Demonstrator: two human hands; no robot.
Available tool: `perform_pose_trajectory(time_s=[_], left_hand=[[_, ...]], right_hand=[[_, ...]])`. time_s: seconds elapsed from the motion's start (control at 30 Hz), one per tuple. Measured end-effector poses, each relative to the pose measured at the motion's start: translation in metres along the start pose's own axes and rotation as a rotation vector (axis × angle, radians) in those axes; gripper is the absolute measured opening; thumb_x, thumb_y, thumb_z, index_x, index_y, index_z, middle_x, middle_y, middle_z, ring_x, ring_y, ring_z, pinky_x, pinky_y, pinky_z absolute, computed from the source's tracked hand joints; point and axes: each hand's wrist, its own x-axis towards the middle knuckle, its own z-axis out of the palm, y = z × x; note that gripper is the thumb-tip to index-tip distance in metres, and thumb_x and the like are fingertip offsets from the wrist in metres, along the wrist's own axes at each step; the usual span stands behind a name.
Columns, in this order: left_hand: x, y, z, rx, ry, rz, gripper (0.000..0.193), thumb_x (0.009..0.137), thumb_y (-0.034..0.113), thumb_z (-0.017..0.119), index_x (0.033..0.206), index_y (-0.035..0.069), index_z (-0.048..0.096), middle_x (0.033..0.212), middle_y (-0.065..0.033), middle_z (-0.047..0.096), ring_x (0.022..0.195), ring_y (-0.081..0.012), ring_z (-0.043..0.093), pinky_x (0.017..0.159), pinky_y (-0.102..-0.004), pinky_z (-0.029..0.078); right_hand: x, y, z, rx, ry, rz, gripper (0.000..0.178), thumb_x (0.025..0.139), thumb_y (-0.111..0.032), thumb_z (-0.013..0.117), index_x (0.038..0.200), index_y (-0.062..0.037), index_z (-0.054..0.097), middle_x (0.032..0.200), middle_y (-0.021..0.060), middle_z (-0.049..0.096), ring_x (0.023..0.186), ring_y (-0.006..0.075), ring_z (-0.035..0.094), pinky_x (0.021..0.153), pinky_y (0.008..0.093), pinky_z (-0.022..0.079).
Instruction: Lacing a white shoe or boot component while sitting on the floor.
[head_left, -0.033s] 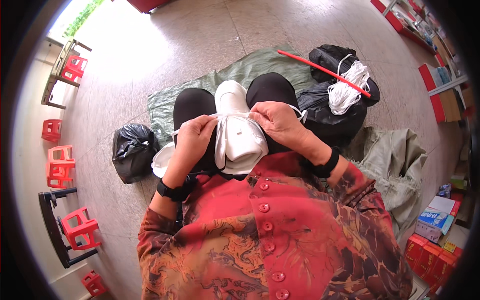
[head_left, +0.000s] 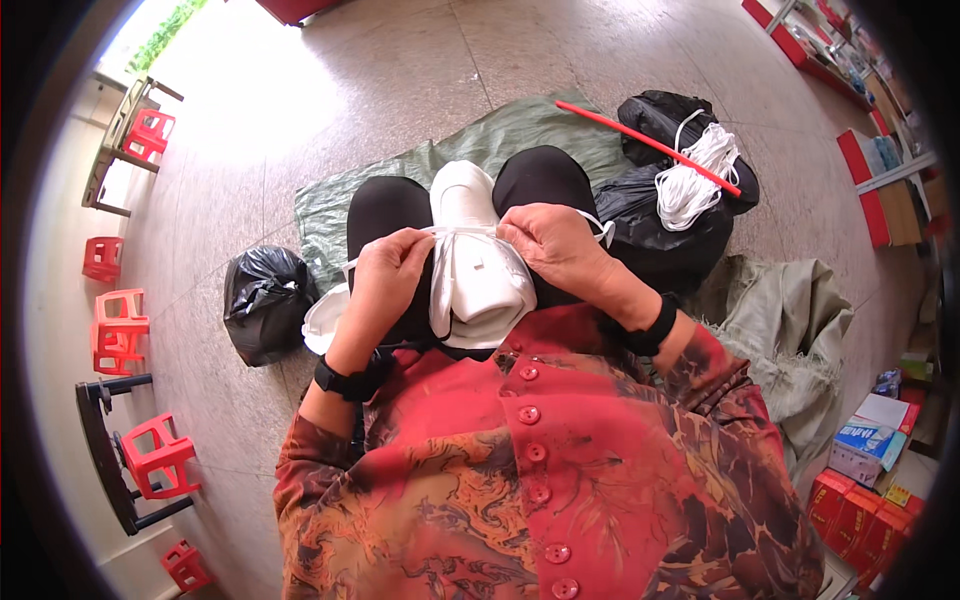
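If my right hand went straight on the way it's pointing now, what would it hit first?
Probably the white, rounded, soft-looking bundle between your black-clad knees, just past the thin white cord that your right hand is pinching, though depth is unclear from this view.

Left hand (head_left: 388,272) is left of frame centre, in a tight pinch; right hand (head_left: 556,244) right of centre, slightly higher, also pinching. Forearms (head_left: 352,345) angle up and inward.
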Motion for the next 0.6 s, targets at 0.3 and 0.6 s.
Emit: perform_pose_trajectory(time_s=[0.3,0.6], left_hand=[[0.003,-0.001,0.004,-0.060,0.074,0.011,0.013,0.090,0.007,0.064,0.095,-0.004,0.070,0.078,-0.0045,0.068,0.073,-0.0057,0.057,0.067,-0.0226,0.048],[0.002,-0.002,0.004,-0.198,0.052,-0.092,0.012,0.089,0.005,0.065,0.095,-0.003,0.071,0.079,-0.0005,0.067,0.075,-0.0038,0.056,0.067,-0.0206,0.047]], right_hand=[[0.011,-0.001,0.003,-0.145,0.013,-0.018,0.010,0.087,-0.013,0.062,0.086,-0.0037,0.066,0.078,0.0156,0.065,0.073,0.0333,0.064,0.064,0.0396,0.049],[0.022,0.005,0.003,-0.169,-0.077,-0.096,0.009,0.086,-0.010,0.060,0.084,-0.0019,0.063,0.077,0.0180,0.062,0.073,0.0368,0.062,0.064,0.0417,0.048]])
